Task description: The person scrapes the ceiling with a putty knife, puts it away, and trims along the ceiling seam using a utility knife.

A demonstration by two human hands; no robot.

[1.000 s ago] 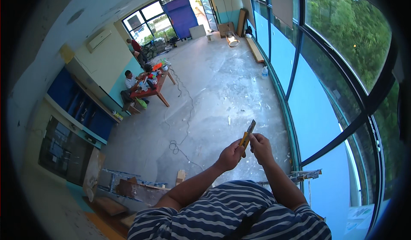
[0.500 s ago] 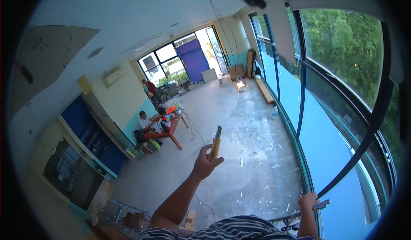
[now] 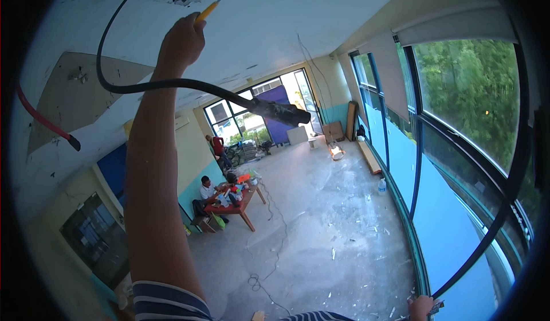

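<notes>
My left arm is stretched up toward the white ceiling (image 3: 275, 17). In my left hand (image 3: 182, 43) is a yellow utility knife (image 3: 207, 11), its blade tip close to the ceiling's surface. The fingers are closed round its handle. Across my forearm passes a thick black cable (image 3: 189, 83) that ends in a dark taped end (image 3: 281, 112). Down at the lower right, my right hand (image 3: 421, 306) is closed at the foot of the dark window frame (image 3: 470, 258). Part of its fingers is hidden.
A red cable (image 3: 46, 119) with a dark end hangs at the left. Below, people sit at a red table (image 3: 232, 207) with things on it; another person (image 3: 219, 148) stands behind. A thin cord (image 3: 281, 235) and scraps lie on the floor. A bright lamp (image 3: 336, 151) glows farther off.
My left hand has risen with the utility knife from above the floor to the ceiling. The view has tilted upward, bringing the black cable lower into it. My right hand stays by the window frame.
</notes>
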